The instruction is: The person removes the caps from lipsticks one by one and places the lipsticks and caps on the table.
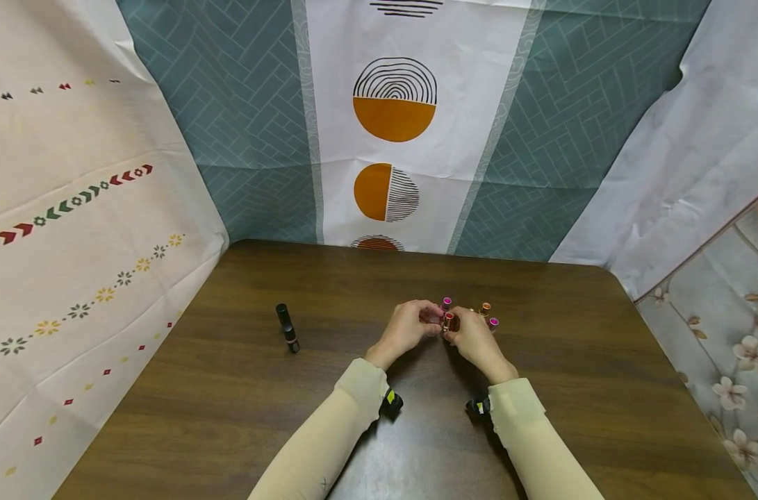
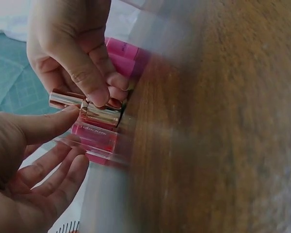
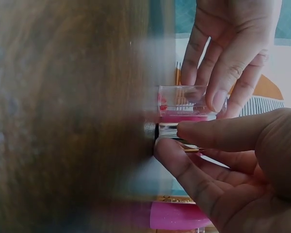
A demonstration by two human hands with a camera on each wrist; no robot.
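Note:
In the head view my right hand pinches a gold lipstick tube between thumb and finger. The tube stands upright on the table, its dark base at the tabletop. Close beside it is a clear-cased pink lipstick tube. My left hand has its thumb and fingertips around this clear case. A pink-topped tube shows between the hands. Behind and right of my right hand are an orange-topped gold tube and another pink-topped tube, partly hidden.
A black tube stands to the left on the brown wooden table. Patterned cloths hang behind the table's far edge and along both sides. A black wrist camera sits at the left cuff, another at the right.

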